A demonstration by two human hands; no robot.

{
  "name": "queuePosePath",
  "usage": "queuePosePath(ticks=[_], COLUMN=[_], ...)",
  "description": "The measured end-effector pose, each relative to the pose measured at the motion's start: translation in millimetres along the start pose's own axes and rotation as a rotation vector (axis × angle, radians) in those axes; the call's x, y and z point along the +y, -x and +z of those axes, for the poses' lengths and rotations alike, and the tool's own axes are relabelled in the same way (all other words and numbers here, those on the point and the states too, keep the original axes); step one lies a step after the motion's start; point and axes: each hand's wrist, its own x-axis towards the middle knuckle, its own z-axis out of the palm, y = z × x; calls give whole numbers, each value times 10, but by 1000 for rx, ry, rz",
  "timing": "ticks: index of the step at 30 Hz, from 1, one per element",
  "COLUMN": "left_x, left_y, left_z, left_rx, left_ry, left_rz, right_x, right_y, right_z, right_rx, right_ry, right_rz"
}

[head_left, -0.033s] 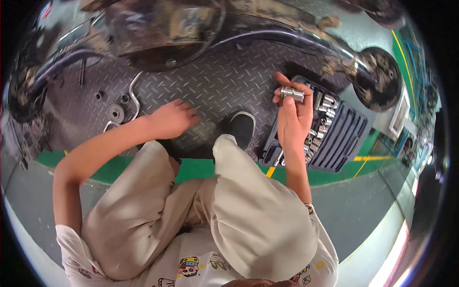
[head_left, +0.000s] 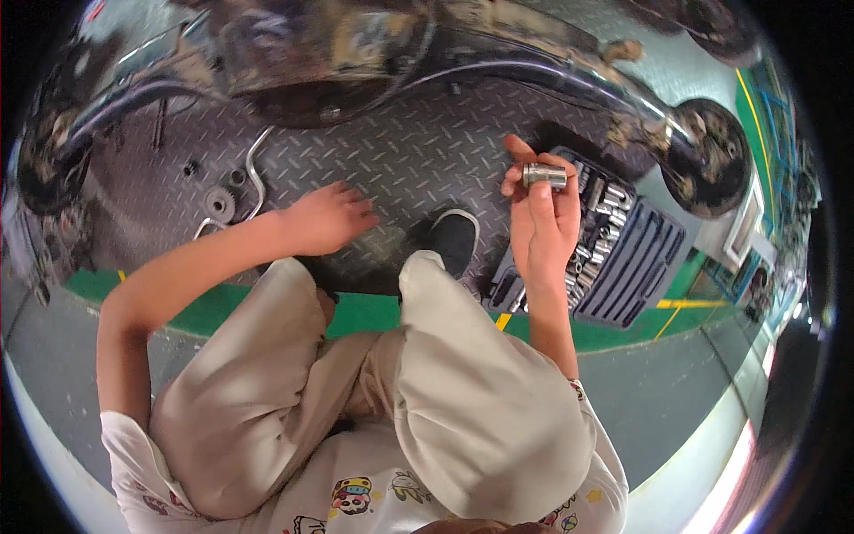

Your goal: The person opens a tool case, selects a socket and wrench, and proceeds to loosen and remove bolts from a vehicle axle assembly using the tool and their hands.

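Observation:
Between the thumb and fingers of my right hand (head_left: 550, 224) is a shiny metal socket (head_left: 544, 175), lying crosswise over the palm side. That hand hovers over the left part of an opened dark socket case (head_left: 630, 258), where several chrome sockets (head_left: 610, 200) sit in rows, some hidden by my hand and wrist. My left hand (head_left: 327, 219) is empty, with its fingers stretched out and slightly apart, above the dark diamond-plate surface near my knee.
A large dirty vehicle axle (head_left: 525, 73) spans the far side, with a round hub (head_left: 707, 158) at its right end. Left of my left hand lie a toothed metal wheel (head_left: 219, 205), a bent metal bar (head_left: 255, 169) and small dark parts (head_left: 190, 167). My dark shoe (head_left: 452, 242) rests between my hands.
The whole view has shifted slightly. The socket stays in my right hand, and my left hand remains empty in nearly the same pose.

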Motion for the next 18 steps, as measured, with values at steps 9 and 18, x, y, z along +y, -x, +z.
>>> queuePosePath(ticks=[9, 18], left_x=[68, 9], left_y=[68, 223], left_z=[29, 232], left_rx=[-38, 45], left_ry=[-106, -190], left_rz=[-44, -40], right_x=[109, 171], right_y=[4, -117], right_z=[671, 937], right_rx=[-206, -348], right_ry=[-755, -375], right_rz=[540, 446])
